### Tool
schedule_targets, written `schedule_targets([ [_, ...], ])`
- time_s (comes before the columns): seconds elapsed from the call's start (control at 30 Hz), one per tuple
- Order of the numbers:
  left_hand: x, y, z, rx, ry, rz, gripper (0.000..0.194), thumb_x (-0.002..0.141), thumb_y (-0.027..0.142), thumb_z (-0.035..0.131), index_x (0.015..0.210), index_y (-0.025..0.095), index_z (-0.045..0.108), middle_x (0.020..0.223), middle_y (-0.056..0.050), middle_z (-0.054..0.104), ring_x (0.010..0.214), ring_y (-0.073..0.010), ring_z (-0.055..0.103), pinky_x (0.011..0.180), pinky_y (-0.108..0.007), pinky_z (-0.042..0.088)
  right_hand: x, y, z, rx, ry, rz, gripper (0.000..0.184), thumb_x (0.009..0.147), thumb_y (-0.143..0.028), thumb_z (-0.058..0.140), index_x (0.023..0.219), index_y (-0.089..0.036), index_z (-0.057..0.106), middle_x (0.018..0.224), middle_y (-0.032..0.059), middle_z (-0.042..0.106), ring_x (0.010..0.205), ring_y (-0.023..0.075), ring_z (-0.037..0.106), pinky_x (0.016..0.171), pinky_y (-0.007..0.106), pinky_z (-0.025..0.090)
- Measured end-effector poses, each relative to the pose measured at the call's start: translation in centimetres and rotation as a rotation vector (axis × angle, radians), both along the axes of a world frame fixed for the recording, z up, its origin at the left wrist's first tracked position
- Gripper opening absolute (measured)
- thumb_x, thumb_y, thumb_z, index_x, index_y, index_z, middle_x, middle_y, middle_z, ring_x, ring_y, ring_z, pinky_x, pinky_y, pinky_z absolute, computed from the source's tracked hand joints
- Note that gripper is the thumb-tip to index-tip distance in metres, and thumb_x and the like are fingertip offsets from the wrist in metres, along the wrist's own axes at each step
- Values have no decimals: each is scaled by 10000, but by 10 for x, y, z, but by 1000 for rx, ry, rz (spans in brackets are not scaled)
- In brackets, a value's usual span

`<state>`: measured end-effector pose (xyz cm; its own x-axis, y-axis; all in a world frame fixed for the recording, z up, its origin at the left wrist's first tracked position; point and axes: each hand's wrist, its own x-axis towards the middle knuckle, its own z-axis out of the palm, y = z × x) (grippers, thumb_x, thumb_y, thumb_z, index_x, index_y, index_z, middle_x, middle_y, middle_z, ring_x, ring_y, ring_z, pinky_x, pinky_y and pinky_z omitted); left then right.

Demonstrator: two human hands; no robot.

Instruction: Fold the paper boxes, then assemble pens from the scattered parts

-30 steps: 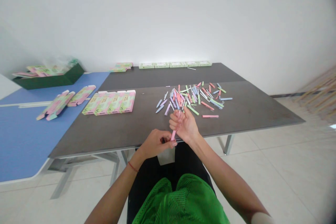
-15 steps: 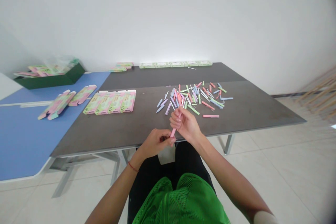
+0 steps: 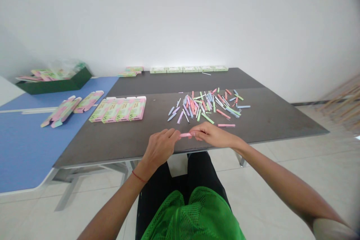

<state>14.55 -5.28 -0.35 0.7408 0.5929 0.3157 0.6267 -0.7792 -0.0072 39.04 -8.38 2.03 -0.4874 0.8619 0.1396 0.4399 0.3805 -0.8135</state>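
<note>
across the dark grey desk (image 3: 267, 120) from you, against the white wall, a row of green-and-white boxes (image 3: 188, 69) stood along the far edge. to your left, a blue desk (image 3: 28, 150) carried a dark green tray (image 3: 53, 86) holding pink and green cartons (image 3: 47, 74). nearer, flat pink-and-green card blanks (image 3: 118, 108) lay side by side on the grey desk, and a loose pile of pastel pen parts (image 3: 205, 107) sat just ahead of your hands. your right hand (image 3: 213, 135) was closed on one end of a pink pen barrel (image 3: 185, 134), held level just above the desk between your hands. your left hand (image 3: 160, 148) met its other end with the fingertips (image 3: 176, 133); you could not tell whether they gripped it. a red string (image 3: 139, 177) circled your left wrist.
</note>
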Motion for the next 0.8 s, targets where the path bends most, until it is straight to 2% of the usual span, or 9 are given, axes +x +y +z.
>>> schedule_targets([
  [0.07,-1,5,-1,-77,-22,-44,297,1101,310,374,937,211,601,850,-47,690,802,-204,627,648,-313,324,-3,-2,-3,119,0,-14,376,1049,-335,500,814,-167,741,588,-22,548,542,120,443,547,242,329],
  [0.2,-4,14,1,-192,-73,-55,357,1110,359,319,915,212,579,774,-41,684,713,-200,634,625,-295,303,-3,-1,-9,280,85,-119,182,957,-347,678,949,-208,795,769,41,698,670,173,581,635,281,430],
  [0.3,-4,18,5,-175,-65,-6,354,1102,366,326,914,219,587,753,-51,688,675,-217,630,594,-303,266,0,3,-14,87,245,-251,297,823,-439,820,983,-192,786,837,63,758,605,160,638,544,260,475],
  [0.43,-2,16,8,-146,-38,8,310,1095,334,349,916,222,577,793,-59,709,692,-227,644,587,-311,242,2,7,-20,-267,411,-336,472,964,-540,611,733,-143,717,448,-32,578,291,58,408,305,169,277],
  [0.47,-1,16,9,-147,-33,1,301,1093,327,354,915,222,573,802,-59,712,698,-228,648,588,-312,240,3,7,-20,-277,454,-337,441,950,-505,649,708,-141,712,441,-39,570,300,52,428,305,155,297],
  [0.53,-1,16,9,-147,-26,-2,293,1092,318,359,915,220,571,810,-62,716,704,-230,654,590,-314,238,4,8,-20,-267,584,-326,226,812,-360,838,846,-149,763,643,-10,714,456,77,616,415,161,496],
  [0.63,0,16,9,-135,-13,31,294,1092,314,360,922,219,581,807,-63,716,700,-230,654,589,-311,236,8,8,-22,-383,731,-289,508,673,-259,950,1134,-188,747,1022,66,794,763,175,777,688,319,683],
  [0.7,1,17,9,-125,-1,45,298,1093,318,363,929,218,591,802,-63,715,690,-229,647,588,-308,236,9,9,-25,-512,689,-299,391,815,-446,848,1015,-122,761,869,114,796,655,188,767,584,306,672],
  [0.8,2,18,8,-122,11,42,306,1094,317,359,930,215,596,807,-64,714,683,-230,640,587,-312,229,11,10,-28,-518,617,-333,491,908,-570,707,777,-99,746,590,75,712,449,131,662,407,203,561],
])
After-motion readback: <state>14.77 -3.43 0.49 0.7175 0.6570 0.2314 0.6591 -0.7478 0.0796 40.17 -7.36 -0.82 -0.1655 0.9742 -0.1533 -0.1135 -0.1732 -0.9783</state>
